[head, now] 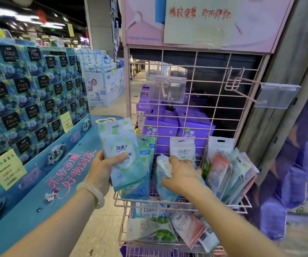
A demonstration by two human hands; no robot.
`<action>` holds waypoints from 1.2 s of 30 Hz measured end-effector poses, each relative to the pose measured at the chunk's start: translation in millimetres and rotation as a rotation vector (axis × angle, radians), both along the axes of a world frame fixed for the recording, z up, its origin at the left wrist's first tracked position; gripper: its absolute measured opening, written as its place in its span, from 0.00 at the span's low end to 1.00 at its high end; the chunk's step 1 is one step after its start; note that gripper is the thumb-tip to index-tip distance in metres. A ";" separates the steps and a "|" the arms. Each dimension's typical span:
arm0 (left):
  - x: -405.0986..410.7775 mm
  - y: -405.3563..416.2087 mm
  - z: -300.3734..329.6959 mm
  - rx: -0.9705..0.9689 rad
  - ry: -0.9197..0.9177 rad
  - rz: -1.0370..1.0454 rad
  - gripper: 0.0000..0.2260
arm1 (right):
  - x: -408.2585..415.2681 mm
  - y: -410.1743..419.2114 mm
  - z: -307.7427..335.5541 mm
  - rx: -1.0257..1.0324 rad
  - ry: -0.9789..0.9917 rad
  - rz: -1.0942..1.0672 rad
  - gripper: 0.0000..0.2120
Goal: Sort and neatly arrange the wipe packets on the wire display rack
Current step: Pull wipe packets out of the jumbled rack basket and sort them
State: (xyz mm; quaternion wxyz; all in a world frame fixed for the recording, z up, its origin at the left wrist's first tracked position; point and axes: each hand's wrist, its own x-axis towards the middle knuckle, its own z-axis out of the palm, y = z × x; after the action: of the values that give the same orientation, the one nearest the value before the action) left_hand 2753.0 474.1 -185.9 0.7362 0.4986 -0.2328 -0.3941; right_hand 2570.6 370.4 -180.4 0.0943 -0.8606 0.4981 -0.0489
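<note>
A pink wire display rack (pixel 195 86) stands in front of me with two wire baskets. My left hand (pixel 101 169) holds a stack of green-and-white wipe packets (pixel 123 154) upright, just left of the upper basket (pixel 242 205). Inside that basket my right hand (pixel 182 175) grips a pale blue-white packet (pixel 163 173) near its left end. More packets, pink and green (pixel 229 173), lean upright at the basket's right end. A white packet (pixel 182 149) stands behind my right hand. The lower basket holds loose packets (pixel 168 229) lying flat and jumbled.
Two empty hooks with clear price tag holders (pixel 168 88) (pixel 277 95) stick out from the rack's grid. Purple boxes (pixel 177 127) show through the grid behind it. A blue display stand stacked with tissue packs (pixel 28 89) lies to the left, across a narrow strip of floor.
</note>
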 end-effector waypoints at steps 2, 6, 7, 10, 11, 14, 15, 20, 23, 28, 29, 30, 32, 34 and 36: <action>0.5 1.6 -2.5 0.011 0.004 -0.015 0.29 | -6.7 -4.6 2.4 -0.020 0.054 -0.015 0.28; -1.4 2.7 -5.1 0.006 0.027 -0.019 0.27 | -14.5 -11.5 6.4 -0.033 0.137 -0.057 0.24; -2.5 2.4 -5.4 0.001 0.031 -0.018 0.27 | -13.2 -12.0 7.0 -0.029 0.170 -0.058 0.24; -5.8 1.0 -6.5 -0.002 0.032 -0.028 0.24 | -8.6 -10.6 2.1 -0.058 0.273 -0.031 0.23; -7.2 0.2 -6.3 -0.003 0.029 -0.036 0.24 | -8.2 -10.3 -0.8 -0.074 0.280 -0.024 0.25; -12.3 -2.6 -4.9 -0.022 0.034 -0.076 0.22 | -12.8 -11.2 -5.0 -0.099 0.228 -0.014 0.27; -13.9 -3.9 -4.8 -0.020 0.034 -0.084 0.22 | -16.0 -12.1 -4.6 -0.095 0.199 -0.016 0.27; -24.8 -9.8 -6.2 0.016 0.019 -0.119 0.26 | -45.2 -27.0 8.1 -0.010 -0.017 -0.077 0.23; -29.9 -10.6 -9.2 0.025 0.013 -0.143 0.25 | -61.9 -32.9 7.4 -0.016 -0.148 -0.097 0.22; -25.4 -11.3 -14.5 0.087 0.005 -0.138 0.20 | -57.1 -25.8 -4.0 -0.095 -0.109 -0.093 0.28; -23.3 -11.6 -14.7 0.098 0.008 -0.132 0.18 | -54.6 -25.9 -3.8 -0.089 -0.091 -0.088 0.29; -21.7 -12.3 -14.4 0.104 0.007 -0.133 0.16 | -53.5 -27.0 -2.7 -0.073 -0.086 -0.088 0.31; -19.1 -14.2 -12.8 0.112 -0.016 -0.145 0.16 | -52.3 -30.5 1.3 -0.014 -0.093 -0.086 0.32; -18.1 -15.4 -10.5 0.125 -0.086 -0.164 0.18 | -52.9 -33.5 4.6 0.042 -0.102 -0.085 0.32; -17.7 -15.5 -9.6 0.167 -0.223 -0.160 0.22 | -53.8 -34.1 6.3 0.068 -0.096 -0.089 0.32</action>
State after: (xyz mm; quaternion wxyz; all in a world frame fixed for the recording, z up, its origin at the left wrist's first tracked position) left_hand 2735.3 458.6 -195.5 0.6280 0.5786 -0.3185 -0.4115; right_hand 2516.8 336.3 -174.2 0.1450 -0.8305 0.5323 -0.0773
